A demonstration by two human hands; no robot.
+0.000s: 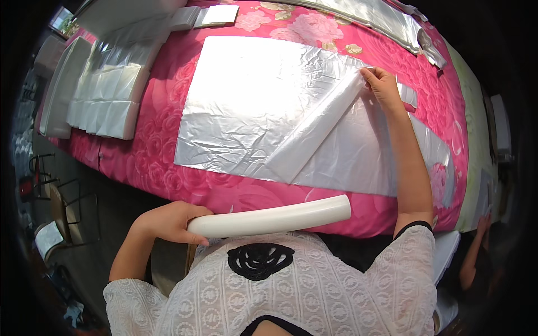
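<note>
My left hand (174,221) is closed around one end of a smooth white tube (274,217), which lies level along the table's near edge, close to my body. Its other end points to the right. At the far right, my right hand (383,87) pinches the upper corner of a thin translucent plastic sheet (358,143). A fold of this sheet (316,126) runs slantwise from my fingers to the near edge. Under and left of the fold lies a wide, crinkled, shiny silvery-white sheet (241,106), bright with glare.
A pink flowered cloth (159,140) covers the table. Stacked folded plastic packs (106,106) stand at the left, with small white packs (219,15) at the back. More silvery sheeting (370,22) lies along the far edge. A chair (59,215) is at lower left; another person's arm (473,255) shows at right.
</note>
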